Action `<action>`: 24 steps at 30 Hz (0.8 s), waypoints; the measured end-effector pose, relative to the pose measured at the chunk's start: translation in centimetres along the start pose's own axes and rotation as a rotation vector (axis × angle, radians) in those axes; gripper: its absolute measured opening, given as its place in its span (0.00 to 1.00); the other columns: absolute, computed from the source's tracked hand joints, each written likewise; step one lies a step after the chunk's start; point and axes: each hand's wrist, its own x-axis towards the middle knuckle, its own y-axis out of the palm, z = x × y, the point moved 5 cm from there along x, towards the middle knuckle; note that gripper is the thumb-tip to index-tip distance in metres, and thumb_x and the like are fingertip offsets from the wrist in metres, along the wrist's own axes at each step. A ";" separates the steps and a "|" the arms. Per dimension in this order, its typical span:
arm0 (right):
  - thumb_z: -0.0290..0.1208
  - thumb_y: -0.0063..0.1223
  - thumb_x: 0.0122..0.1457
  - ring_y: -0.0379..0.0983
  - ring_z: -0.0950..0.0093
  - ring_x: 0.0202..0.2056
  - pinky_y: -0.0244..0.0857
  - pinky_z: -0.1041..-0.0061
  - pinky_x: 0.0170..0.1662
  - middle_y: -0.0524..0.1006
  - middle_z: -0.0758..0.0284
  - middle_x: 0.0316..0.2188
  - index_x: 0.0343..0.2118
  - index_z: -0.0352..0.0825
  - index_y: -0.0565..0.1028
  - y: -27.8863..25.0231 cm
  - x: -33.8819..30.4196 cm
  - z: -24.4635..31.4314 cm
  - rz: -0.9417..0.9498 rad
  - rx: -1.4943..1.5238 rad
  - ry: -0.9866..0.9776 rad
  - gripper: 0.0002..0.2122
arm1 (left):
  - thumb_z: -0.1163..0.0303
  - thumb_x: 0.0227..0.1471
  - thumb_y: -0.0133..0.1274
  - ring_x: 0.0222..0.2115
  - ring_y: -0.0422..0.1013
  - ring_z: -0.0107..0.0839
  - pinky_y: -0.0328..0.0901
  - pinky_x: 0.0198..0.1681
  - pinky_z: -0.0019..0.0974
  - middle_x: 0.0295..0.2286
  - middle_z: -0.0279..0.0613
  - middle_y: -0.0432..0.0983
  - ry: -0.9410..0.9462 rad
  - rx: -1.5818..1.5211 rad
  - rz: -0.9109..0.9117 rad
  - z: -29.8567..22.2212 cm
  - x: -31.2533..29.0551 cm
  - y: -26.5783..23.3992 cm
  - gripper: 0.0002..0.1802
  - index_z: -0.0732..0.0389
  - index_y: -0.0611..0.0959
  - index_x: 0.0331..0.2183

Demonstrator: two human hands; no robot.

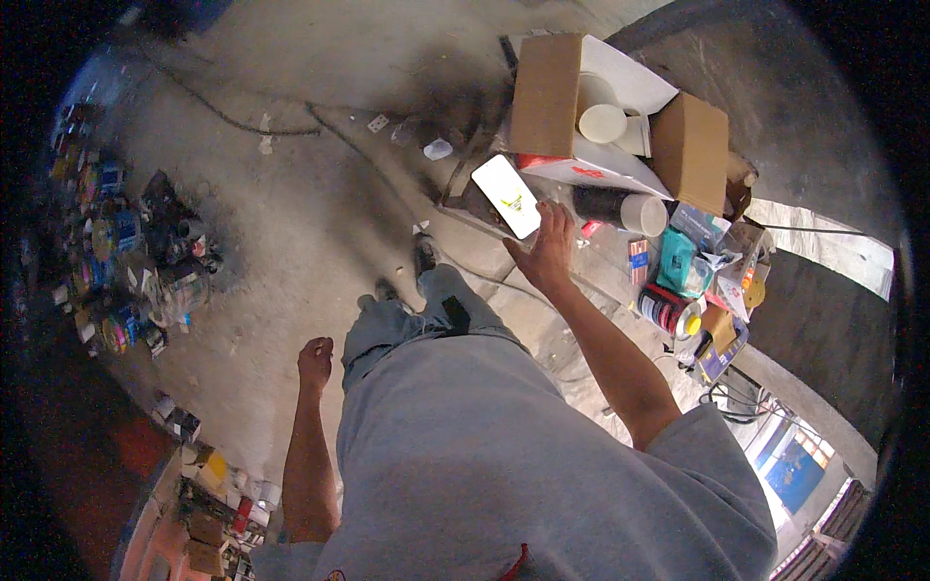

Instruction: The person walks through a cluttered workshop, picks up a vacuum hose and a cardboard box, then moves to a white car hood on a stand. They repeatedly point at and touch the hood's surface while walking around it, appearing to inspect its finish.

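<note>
A phone (505, 197) with a lit white screen lies on the low ledge at right of centre. Right at its near end is my right hand (549, 250), thumb and fingers spread, holding nothing; whether the fingertips touch the phone I cannot tell. Down by my left side hangs my left hand (315, 364), its fingers loosely curled with nothing seen in them. Just past my right hand, a dark cylinder with a pale round end (642, 215) lies on its side. An opened cardboard box (545, 97) behind the phone holds white tubs (603, 124).
To the right are a teal package (684, 263), a red and black can with a yellow cap (668, 310) and smaller packets. A dark cable (363, 160) runs across the concrete floor (262, 252). Mixed goods (116, 232) crowd the far left. My shoes (424, 254) stand near the ledge.
</note>
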 end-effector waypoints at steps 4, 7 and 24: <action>0.36 0.67 0.39 0.48 0.52 0.57 0.46 0.57 0.59 0.57 0.52 0.54 0.52 0.31 0.58 -0.7 -0.7 -0.2 -0.040 -0.016 -0.002 0.38 | 0.56 0.50 0.53 0.27 0.74 0.32 0.66 0.34 0.33 0.23 0.45 0.77 0.013 -0.041 0.056 -0.3 1.1 -0.1 0.21 0.66 0.81 0.35; 0.37 0.66 0.40 0.48 0.51 0.57 0.46 0.56 0.59 0.57 0.51 0.54 0.52 0.30 0.58 -1.4 -2.0 -0.5 -0.064 -0.029 0.039 0.38 | 0.56 0.50 0.52 0.27 0.74 0.35 0.66 0.34 0.35 0.23 0.46 0.77 0.048 0.036 0.086 -0.2 2.6 0.0 0.20 0.65 0.81 0.34; 0.52 0.59 0.44 0.55 0.54 0.55 0.47 0.57 0.58 0.65 0.51 0.50 0.51 0.28 0.64 5.9 -39.8 -1.3 0.228 0.036 1.132 0.36 | 0.53 0.48 0.53 0.34 0.74 0.47 0.67 0.40 0.43 0.28 0.50 0.78 0.287 0.663 0.414 1.0 13.2 -0.6 0.20 0.61 0.83 0.29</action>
